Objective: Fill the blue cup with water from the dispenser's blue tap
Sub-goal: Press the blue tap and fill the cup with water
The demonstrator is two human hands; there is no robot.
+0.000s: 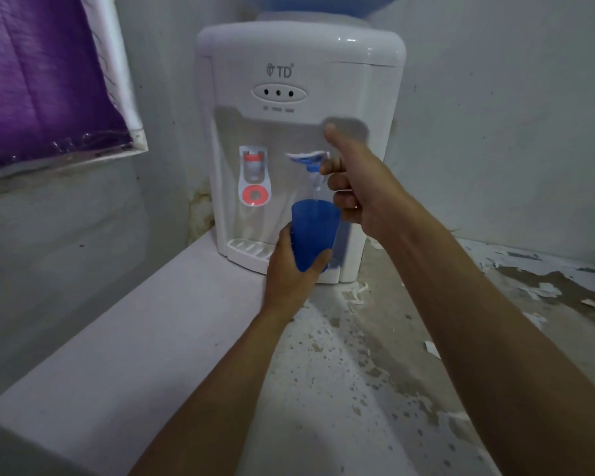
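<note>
A white water dispenser [299, 80] stands on a counter against the wall. My left hand [289, 269] grips a blue plastic cup [313, 231] from below and holds it upright under the blue tap [311, 163]. My right hand [351, 180] is curled around the blue tap's lever, thumb raised. A thin stream of water runs from the spout into the cup. The water level inside the cup is hidden.
A red tap [254, 176] sits left of the blue one. A white drip tray [248, 252] lies below the taps. A blue water bottle [320, 5] tops the dispenser. The counter [358, 355] has peeling paint. A purple covered window [42, 73] hangs at left.
</note>
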